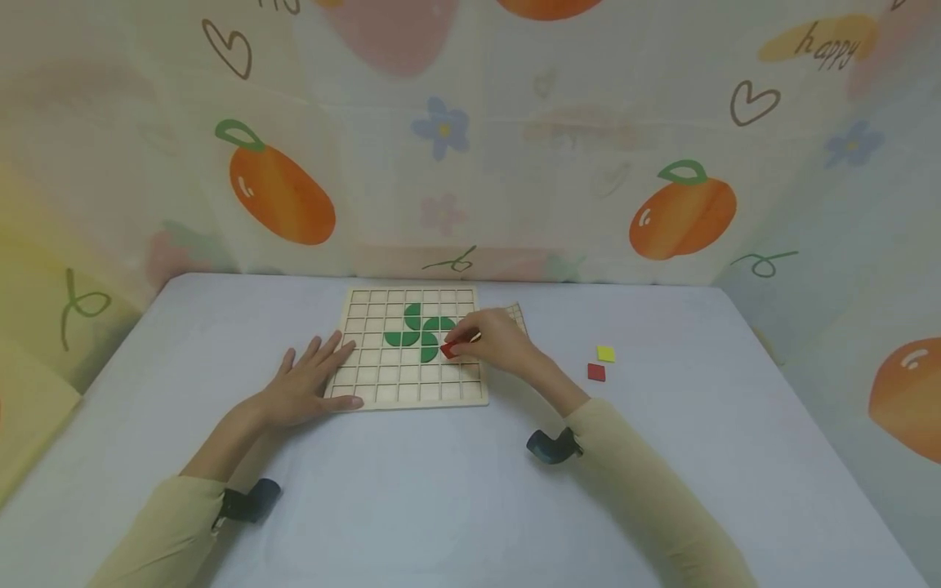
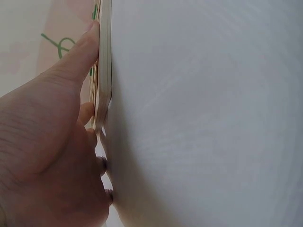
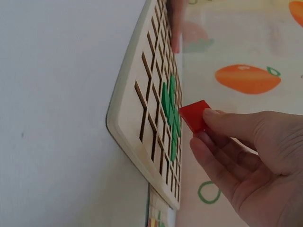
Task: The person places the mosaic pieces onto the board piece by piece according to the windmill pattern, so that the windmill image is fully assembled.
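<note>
A wooden grid board point(image 1: 382, 394) lies flat on the table, with several green quarter-round tiles point(image 1: 401, 338) set in its middle squares as a pinwheel. My right hand point(image 1: 494, 339) pinches a red square tile point(image 3: 193, 116) between thumb and fingers, close over the board just right of the green tiles. At the board's left edge rests my left hand point(image 1: 303, 385), fingers spread and straight, its thumb on the front left corner. In the left wrist view that thumb point(image 2: 85, 54) lies along the board's edge.
Right of the board, a yellow square tile point(image 1: 606, 354) and another red square tile point(image 1: 596, 372) lie on the white table point(image 1: 412, 498). A patterned card point(image 1: 515, 312) pokes out behind my right hand. A fruit-print curtain point(image 1: 485, 188) hangs along the table's back edge.
</note>
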The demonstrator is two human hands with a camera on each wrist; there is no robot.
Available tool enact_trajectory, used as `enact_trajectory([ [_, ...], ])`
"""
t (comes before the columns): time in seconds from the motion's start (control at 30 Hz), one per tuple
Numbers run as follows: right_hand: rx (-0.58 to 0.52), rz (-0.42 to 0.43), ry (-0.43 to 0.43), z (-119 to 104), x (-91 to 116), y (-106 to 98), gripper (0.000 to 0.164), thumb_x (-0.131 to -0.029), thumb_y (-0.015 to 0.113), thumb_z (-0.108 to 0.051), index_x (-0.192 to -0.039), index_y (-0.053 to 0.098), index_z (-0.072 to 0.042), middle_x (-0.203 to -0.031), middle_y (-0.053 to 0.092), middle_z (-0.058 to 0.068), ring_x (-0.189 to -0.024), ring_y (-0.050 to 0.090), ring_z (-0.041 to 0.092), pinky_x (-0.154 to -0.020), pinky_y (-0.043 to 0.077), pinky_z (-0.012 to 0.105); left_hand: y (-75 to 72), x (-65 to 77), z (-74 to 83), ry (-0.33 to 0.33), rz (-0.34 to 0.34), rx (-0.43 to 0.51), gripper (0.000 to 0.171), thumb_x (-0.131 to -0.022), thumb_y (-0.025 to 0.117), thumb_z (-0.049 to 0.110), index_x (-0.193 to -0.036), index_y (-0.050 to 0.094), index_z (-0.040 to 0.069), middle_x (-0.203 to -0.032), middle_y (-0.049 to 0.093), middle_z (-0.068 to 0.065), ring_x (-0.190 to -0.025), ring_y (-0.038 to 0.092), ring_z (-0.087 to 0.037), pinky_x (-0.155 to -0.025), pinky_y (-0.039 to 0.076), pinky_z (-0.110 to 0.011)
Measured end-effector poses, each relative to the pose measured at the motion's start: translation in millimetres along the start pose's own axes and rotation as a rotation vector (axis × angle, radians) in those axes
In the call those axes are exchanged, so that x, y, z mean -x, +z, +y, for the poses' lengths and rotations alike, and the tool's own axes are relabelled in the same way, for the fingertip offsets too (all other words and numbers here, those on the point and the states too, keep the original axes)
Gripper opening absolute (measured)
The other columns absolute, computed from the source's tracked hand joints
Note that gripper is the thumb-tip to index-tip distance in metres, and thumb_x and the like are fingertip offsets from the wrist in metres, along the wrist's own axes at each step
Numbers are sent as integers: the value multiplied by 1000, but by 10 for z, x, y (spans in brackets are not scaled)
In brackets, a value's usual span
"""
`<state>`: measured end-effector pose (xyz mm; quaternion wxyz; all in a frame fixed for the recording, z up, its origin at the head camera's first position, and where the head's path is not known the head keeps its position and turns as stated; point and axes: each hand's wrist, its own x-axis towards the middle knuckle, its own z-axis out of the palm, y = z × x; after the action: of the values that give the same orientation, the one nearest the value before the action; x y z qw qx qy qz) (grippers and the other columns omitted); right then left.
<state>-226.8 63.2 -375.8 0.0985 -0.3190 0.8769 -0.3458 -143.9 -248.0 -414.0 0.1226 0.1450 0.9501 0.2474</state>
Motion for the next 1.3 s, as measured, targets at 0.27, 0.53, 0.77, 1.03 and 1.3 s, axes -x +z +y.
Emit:
enact_trajectory([
  [0.27, -6, -17, 33, -66, -93, 130, 13, -87, 75, -10, -99, 77, -9, -96, 74, 1, -81, 64, 12, -69, 51, 21, -7, 1, -4, -1, -8, -11, 97, -87, 65, 57, -156, 21, 5, -162, 6, -23, -145, -3, -50, -110, -9, -68],
  [0.53, -26, -3, 28, -126, -184, 222, 13, -87, 75, -9, -99, 77, -8, -94, 74, 2, -75, 63, 11, -65, 51, 19, -20, 1, 7, -15, -16, -17, 97, -86, 64, 58, -156, 21, 5, -162, 5, -23, -145, -2, -50, -110, -8, -69],
  [0.77, -50, -5, 50, -194, -254, 334, 13, -88, 74, -11, -100, 77, -8, -98, 74, 3, -77, 64, 10, -68, 51, 19, -33, 5, 14, -17, -17, -7, 97, -86, 65, 58, -156, 22, 6, -162, 6, -23, -145, -2, -50, -110, -8, -69],
  [1.03, -33, 27, 46, -207, -332, 457, 10, -88, 74, -12, -98, 77, -10, -99, 73, 1, -84, 63, 9, -74, 51, 18, -6, -4, -8, -13, -11, -6, 97, -86, 65, 58, -156, 22, 6, -162, 6, -22, -145, -2, -50, -110, -8, -69],
  [1.3, 28, 38, 56, -217, -342, 503, 10, -91, 71, -15, -98, 78, -12, -97, 73, -1, -86, 64, 9, -77, 50, 21, 0, -4, -17, -13, -10, 1, 97, -86, 64, 58, -156, 20, 7, -163, 4, -20, -146, -4, -48, -110, -9, -68],
])
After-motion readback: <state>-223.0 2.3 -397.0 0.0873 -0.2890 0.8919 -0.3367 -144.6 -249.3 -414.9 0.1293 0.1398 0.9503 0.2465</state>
